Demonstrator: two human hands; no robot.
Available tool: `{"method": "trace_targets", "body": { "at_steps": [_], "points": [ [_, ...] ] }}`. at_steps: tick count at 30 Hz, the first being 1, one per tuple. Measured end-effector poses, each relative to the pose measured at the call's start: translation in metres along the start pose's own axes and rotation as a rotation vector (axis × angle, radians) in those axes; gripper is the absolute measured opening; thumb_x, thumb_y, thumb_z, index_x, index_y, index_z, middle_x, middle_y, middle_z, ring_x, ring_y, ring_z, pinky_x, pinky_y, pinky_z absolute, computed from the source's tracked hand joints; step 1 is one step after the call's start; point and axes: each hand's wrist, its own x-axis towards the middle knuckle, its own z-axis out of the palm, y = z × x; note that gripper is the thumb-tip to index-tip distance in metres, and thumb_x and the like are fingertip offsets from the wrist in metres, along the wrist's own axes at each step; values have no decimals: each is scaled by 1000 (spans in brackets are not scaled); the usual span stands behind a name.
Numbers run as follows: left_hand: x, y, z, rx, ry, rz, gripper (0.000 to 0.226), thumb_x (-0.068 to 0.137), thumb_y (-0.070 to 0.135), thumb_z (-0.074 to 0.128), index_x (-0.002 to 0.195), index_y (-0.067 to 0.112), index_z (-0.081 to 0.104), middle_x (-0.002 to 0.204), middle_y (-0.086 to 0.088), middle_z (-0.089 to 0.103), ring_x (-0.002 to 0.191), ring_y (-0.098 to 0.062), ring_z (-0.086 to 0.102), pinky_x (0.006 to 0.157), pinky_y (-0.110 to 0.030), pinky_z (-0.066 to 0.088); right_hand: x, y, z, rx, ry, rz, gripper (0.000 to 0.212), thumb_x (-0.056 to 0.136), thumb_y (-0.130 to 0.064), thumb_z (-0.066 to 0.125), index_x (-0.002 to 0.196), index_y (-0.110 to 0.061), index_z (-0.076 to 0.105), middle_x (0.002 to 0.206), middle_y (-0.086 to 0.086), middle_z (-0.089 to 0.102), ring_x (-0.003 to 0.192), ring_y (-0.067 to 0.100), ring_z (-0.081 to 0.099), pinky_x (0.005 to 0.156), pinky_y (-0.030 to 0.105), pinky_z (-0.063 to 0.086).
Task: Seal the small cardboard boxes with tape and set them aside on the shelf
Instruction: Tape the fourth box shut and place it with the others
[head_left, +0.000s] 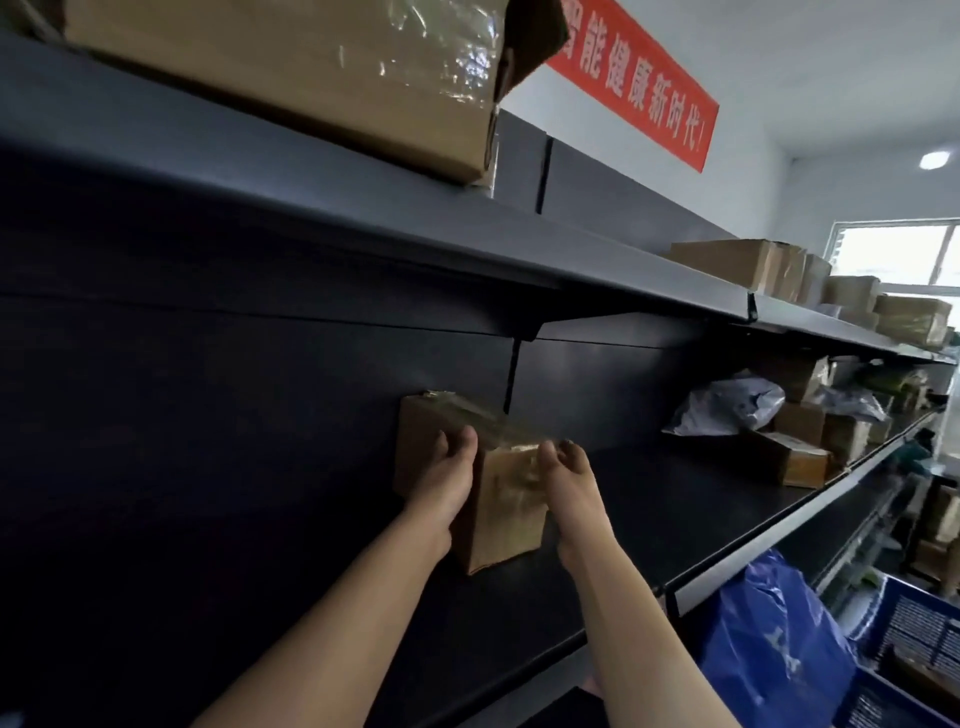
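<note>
A small brown cardboard box (506, 499) with clear tape across its top stands on the dark shelf (649, 499), close to the back panel. My left hand (447, 478) lies flat against the box's left side with straight fingers. On the box's right side is my right hand (569, 478), its fingers curled at the top right corner of the box. Both forearms reach in from the bottom of the view.
Further right on the same shelf lie a grey plastic mailer bag (727, 402) and several small boxes (789, 457). The upper shelf holds a large taped carton (291, 67) overhead and more boxes (748, 267). A blue plastic bag (769, 644) and blue crate (919, 629) sit below right.
</note>
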Motion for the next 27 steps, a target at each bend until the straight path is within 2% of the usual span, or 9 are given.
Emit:
{"method": "trace_targets", "body": {
  "at_steps": [4,6,9,11,15,20,22,24,27],
  "points": [
    [-4,-2,-12,-46,179,20,63,94,59,39,148,30,25,152,-2,32,136,-25,35,107,-41,31,1,-4,5,-2,-62,13,53,95,-52,46,134,-18,49,128,1,56,119,22,53,102,39,43],
    [-8,-2,-22,-83,222,19,52,96,51,41,142,28,38,142,-4,45,123,-24,47,102,-41,40,-3,-5,12,37,-119,43,49,90,-57,51,123,-20,53,117,0,59,111,20,55,100,40,46],
    [-24,-1,-36,-117,258,41,36,97,36,48,130,22,50,111,0,59,93,-14,57,68,-28,44,-10,-8,22,68,-178,66,52,84,-54,63,123,-22,50,112,1,58,106,22,55,98,43,47],
    [-35,-3,-46,-117,292,63,34,96,32,51,129,23,52,106,1,61,88,-13,57,61,-26,40,-13,-11,28,92,-253,101,55,85,-46,65,129,-19,48,112,3,58,103,24,57,96,45,48],
    [-61,-4,-64,-150,368,109,36,91,27,55,127,25,54,111,-2,63,95,-18,61,69,-31,48,-28,-18,39,146,-432,117,14,93,-31,59,103,-21,54,92,0,59,83,17,56,71,34,48],
    [-84,-6,-87,-227,545,154,21,94,29,55,114,24,57,112,0,59,97,-17,57,72,-32,47,-49,-19,53,254,-540,124,11,94,-21,58,103,-17,64,98,8,68,87,21,64,65,31,51],
    [-87,-9,-96,-255,610,156,14,95,33,54,105,24,59,113,-3,60,102,-21,57,86,-39,49,-55,-20,56,298,-591,130,9,95,-16,56,97,-16,65,90,5,69,80,17,64,57,26,50],
    [-89,-11,-105,-270,644,152,16,94,36,55,101,22,58,114,-5,61,103,-25,58,95,-47,47,-62,-20,59,321,-632,125,12,96,-14,55,96,-15,66,87,2,70,77,14,65,54,22,49],
    [-92,-15,-120,-324,595,117,28,88,44,62,108,25,56,116,-4,61,106,-25,58,97,-50,45,-68,-20,66,352,-663,127,14,96,-12,53,99,-12,67,81,1,72,71,11,68,54,22,51]
  ]
}}
